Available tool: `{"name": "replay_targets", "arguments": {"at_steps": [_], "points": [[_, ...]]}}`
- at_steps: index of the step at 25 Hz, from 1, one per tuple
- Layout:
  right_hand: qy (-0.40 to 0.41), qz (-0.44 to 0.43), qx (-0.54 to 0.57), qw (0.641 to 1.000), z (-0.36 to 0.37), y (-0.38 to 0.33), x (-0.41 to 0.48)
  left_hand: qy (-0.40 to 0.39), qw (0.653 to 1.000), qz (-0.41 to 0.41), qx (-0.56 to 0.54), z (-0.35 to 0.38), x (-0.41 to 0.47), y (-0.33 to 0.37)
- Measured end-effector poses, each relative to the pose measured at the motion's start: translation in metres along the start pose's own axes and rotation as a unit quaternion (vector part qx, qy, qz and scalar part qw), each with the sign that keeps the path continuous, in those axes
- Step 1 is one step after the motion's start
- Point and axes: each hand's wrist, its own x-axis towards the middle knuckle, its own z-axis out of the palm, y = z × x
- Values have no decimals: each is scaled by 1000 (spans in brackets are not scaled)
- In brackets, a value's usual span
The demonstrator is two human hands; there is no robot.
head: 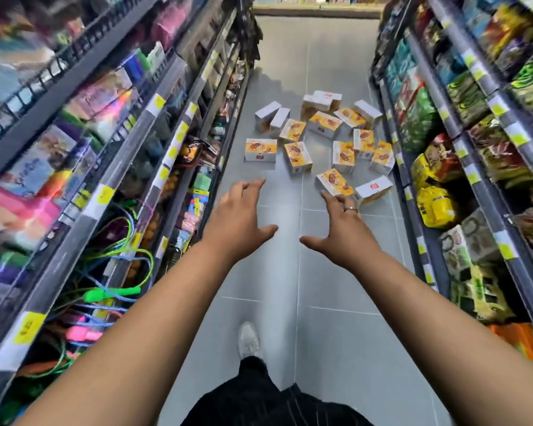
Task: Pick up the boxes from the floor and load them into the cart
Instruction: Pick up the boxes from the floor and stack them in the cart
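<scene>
- Head view: small yellow-and-white cardboard boxes (pixel 296 156) lie scattered on the grey tiled floor (pixel 265 281), toward its right edge; likely light and stiff, best gripped across opposite sides.
- Both empty, the left hand (pixel 240 216) and right hand (pixel 342 229) reach out, fingers spread.
- Smooth floor; narrow aisle between stocked shelves (pixel 474 167); no cart visible.

Both hands (pixel 290 222) reach out, fingers spread, empty; boxes (pixel 320 142) lie scattered on floor (pixel 330 333).

Fifteen boxes (pixel 260 150) are counted beyond the one shoe (pixel 249 339), though the farthest overlap. Two hands, the left hand (pixel 237 216) and the right hand (pixel 342 232), are seen beyond the shoe; one ring (pixel 350 209) is worn on the right.
</scene>
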Motion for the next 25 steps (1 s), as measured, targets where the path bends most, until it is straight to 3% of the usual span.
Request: {"name": "replay_targets", "arguments": {"at_steps": [5, 13, 17, 25], "points": [[31, 83, -3, 996, -22, 29, 92, -65, 995, 70, 14, 22, 134, 15], [69, 182, 37, 980, -79, 142, 199, -117, 975, 188, 20, 80, 308, 112], [57, 183, 43, 981, -116, 225, 261, -136, 975, 177, 3, 127, 384, 174], [-42, 183, 2, 982, -180, 353, 370, -174, 976, 130, -13, 200, 498, 255]]}}
